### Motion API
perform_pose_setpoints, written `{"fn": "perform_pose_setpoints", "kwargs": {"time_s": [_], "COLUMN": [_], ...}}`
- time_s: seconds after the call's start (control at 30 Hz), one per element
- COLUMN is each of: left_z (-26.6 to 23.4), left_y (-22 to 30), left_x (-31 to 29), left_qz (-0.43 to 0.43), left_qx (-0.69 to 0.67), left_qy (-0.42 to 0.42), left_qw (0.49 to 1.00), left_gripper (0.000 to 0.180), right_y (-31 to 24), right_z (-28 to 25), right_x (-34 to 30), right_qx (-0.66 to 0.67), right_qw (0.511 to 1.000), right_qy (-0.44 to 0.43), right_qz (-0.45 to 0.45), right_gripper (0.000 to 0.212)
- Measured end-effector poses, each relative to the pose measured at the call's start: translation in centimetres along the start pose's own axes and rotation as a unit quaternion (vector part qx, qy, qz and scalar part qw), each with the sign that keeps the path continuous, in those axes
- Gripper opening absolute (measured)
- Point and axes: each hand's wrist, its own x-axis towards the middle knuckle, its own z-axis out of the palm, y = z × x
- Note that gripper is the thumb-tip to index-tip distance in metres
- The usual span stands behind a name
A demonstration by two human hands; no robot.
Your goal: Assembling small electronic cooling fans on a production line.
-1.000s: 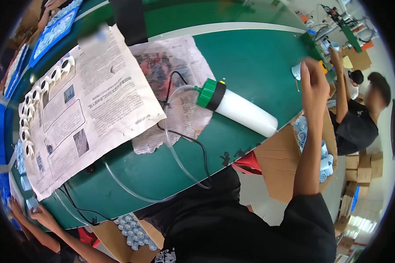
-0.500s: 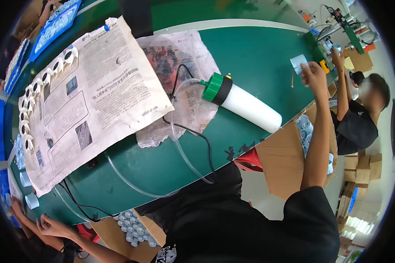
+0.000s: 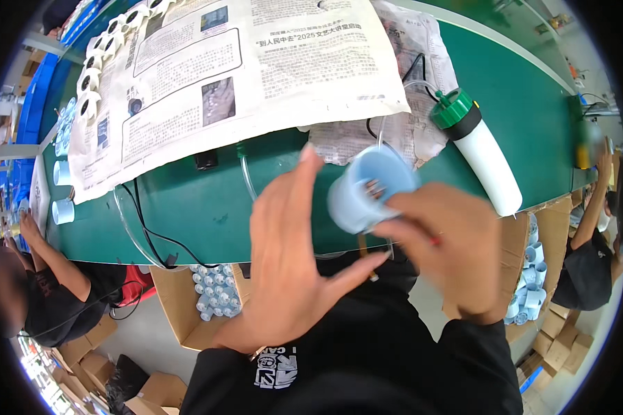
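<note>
My right hand [image 3: 450,242], smeared by motion, grips a light blue plastic cup [image 3: 349,200] by its rim, just above the table's near edge. The cup is tilted and small metal pieces show inside it. A thin brownish strip [image 3: 364,252] hangs beneath. Close on the cup's left is my left hand [image 3: 287,249], fingers stretched and thumb held apart, with nothing in it. Behind the hands, a newspaper-covered surface [image 3: 256,76] bears several white parts with dark centres [image 3: 88,81] along its left edge.
A white cylinder with a green cap [image 3: 488,169] lies to the right, beside clear tubing and black cables. Open cartons with blue cups stand below left [image 3: 169,304] and right [image 3: 495,252]. Two blue cups [image 3: 63,211] sit far left. Co-workers sit at both sides.
My right hand has brought the blue cup from the far right to the front middle. My left hand has come in from the lower left beside it. The view has shifted.
</note>
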Motion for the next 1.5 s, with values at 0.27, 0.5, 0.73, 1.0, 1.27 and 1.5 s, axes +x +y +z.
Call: {"fn": "perform_pose_setpoints", "kwargs": {"time_s": [0.27, 0.5, 0.73, 1.0, 1.27, 1.5], "left_z": [2.4, 2.3, 2.2, 2.1, 2.8, 2.9], "left_y": [-4.7, -5.5, -5.9, -5.9, -6.0, -6.2], "left_x": [-1.0, -1.5, -1.5, -1.8, -1.7, -1.7], "left_qz": [-0.043, -0.008, 0.005, -0.002, -0.007, 0.002], "left_qx": [-0.013, 0.123, 0.07, 0.081, 0.056, 0.069], "left_qy": [0.037, 0.037, 0.014, 0.034, 0.056, 0.06], "left_qw": [0.998, 0.992, 0.997, 0.996, 0.997, 0.996], "left_gripper": [0.069, 0.07, 0.075, 0.073, 0.068, 0.068], "right_y": [5.5, 11.3, 14.0, 8.4, 5.8, 6.8], "right_z": [-0.6, -2.1, -14.1, -8.1, -0.1, -0.8], "right_x": [-0.8, -0.5, -6.5, 6.1, 9.3, 8.2], "right_qx": [-0.283, -0.234, 0.171, 0.765, 0.749, 0.732], "right_qw": [0.93, 0.937, 0.932, 0.631, 0.648, 0.677], "right_qy": [0.214, 0.084, 0.314, 0.091, -0.063, 0.029], "right_qz": [0.097, 0.245, 0.062, -0.085, -0.126, -0.069], "right_gripper": [0.058, 0.065, 0.079, 0.088, 0.08, 0.087]}}
